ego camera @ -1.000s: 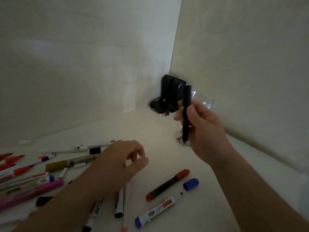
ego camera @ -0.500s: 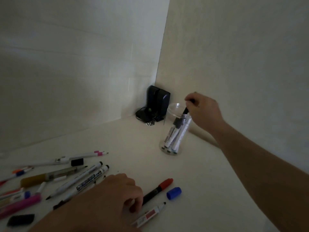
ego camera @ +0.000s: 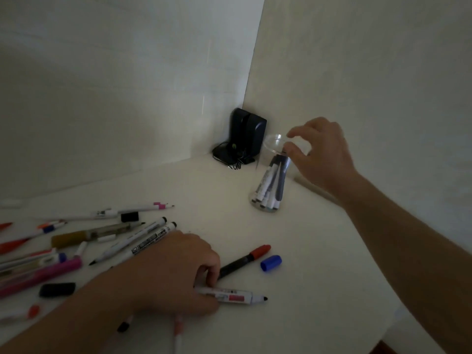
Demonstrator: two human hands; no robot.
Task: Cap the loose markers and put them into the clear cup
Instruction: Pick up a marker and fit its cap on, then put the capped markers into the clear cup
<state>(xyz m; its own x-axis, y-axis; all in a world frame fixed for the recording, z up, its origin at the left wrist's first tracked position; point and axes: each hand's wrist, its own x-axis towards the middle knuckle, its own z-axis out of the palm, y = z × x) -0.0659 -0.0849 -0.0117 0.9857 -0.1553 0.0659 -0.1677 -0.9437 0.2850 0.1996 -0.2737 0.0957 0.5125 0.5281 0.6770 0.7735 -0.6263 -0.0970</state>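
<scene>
The clear cup stands near the back right wall with several capped markers upright inside it. My right hand hovers at the cup's rim, fingers loosely spread and holding nothing. On the table in front, my left hand grips a white uncapped marker with a red label, its black tip pointing right. A black marker with a red cap lies just behind it, and a loose blue cap lies to its right.
Several loose markers and pens are spread over the left of the table, with a black cap among them. A black device with cables sits in the corner. The table edge drops off at the lower right.
My right hand carried a black marker to the cup, dropped it in and now holds nothing. My left hand moved down and took hold of the white marker.
</scene>
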